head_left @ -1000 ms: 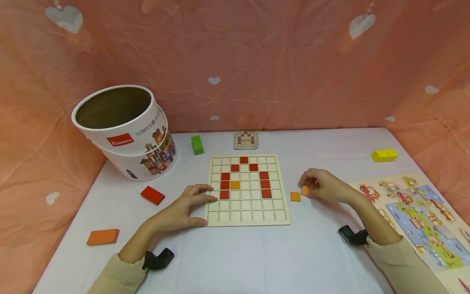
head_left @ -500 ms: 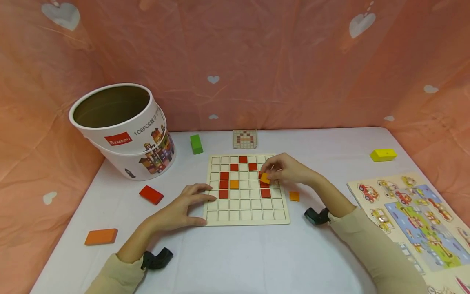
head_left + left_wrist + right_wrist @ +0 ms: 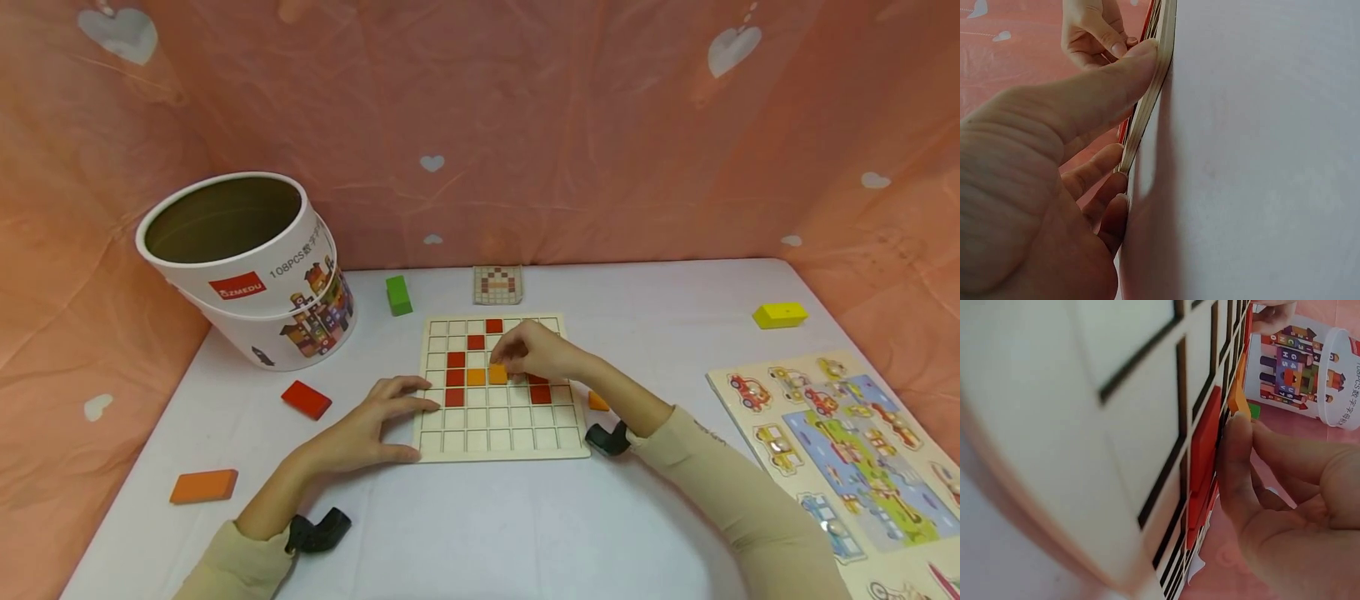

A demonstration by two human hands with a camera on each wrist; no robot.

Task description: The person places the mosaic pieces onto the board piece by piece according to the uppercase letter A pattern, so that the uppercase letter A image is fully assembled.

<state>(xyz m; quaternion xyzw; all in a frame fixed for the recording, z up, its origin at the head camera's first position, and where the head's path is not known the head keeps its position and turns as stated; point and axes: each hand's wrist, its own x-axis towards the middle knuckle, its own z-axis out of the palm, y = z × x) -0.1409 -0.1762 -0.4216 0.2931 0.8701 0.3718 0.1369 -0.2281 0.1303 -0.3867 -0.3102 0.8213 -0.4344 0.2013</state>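
Note:
A pale square grid board (image 3: 501, 440) lies on the white cloth with several red tiles (image 3: 454, 378) set in an arch. My right hand (image 3: 542, 351) pinches an orange square tile (image 3: 498, 374) over the board. In the right wrist view, thumb and fingertip hold that tile (image 3: 1240, 394) tilted, close to the grid. Just left of it, another orange tile (image 3: 476, 377) sits in a cell. My left hand (image 3: 369, 427) rests its thumb and fingertips along the board's left edge, fingers spread. Part of the right-side red tiles is hidden behind my right hand.
One orange tile (image 3: 597, 402) lies right of the board, partly behind my forearm. A small pattern card (image 3: 497, 285) lies behind the board. A white bucket (image 3: 300, 250), several coloured blocks (image 3: 306, 400) and a vehicle puzzle board (image 3: 780, 383) surround the work area.
My right hand has picked up an orange tile from the cloth and carried it left over the board, beside the other orange tile. My left hand has stayed at the board's edge.

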